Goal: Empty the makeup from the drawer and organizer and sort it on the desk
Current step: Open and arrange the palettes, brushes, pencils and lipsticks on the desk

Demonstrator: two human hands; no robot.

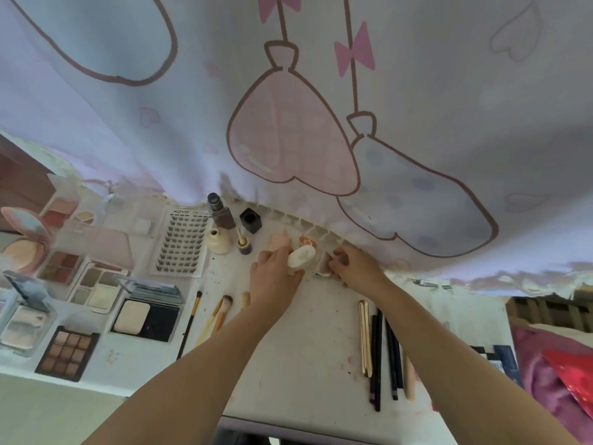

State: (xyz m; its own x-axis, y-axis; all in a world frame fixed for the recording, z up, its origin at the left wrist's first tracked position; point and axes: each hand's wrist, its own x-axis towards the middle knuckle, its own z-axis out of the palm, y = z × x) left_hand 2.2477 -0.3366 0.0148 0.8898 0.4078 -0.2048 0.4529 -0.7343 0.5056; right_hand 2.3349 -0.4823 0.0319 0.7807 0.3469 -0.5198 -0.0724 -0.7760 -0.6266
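Bench (288,364): matt white, stained and speckled. Curtain (321,91): thin printed cloth. Lash card (181,240): paper. Gold pen (365,338): glossy metal (possibly coated plastic). Powder compact (144,316): glossy black plastic.

The only legible text is "XOYO", printed in dark letters along the top edge of the white rectangular false-eyelash card (181,240) with rows of dark lash clusters, lying flat on the white desk (288,364). No other label or number can be read.
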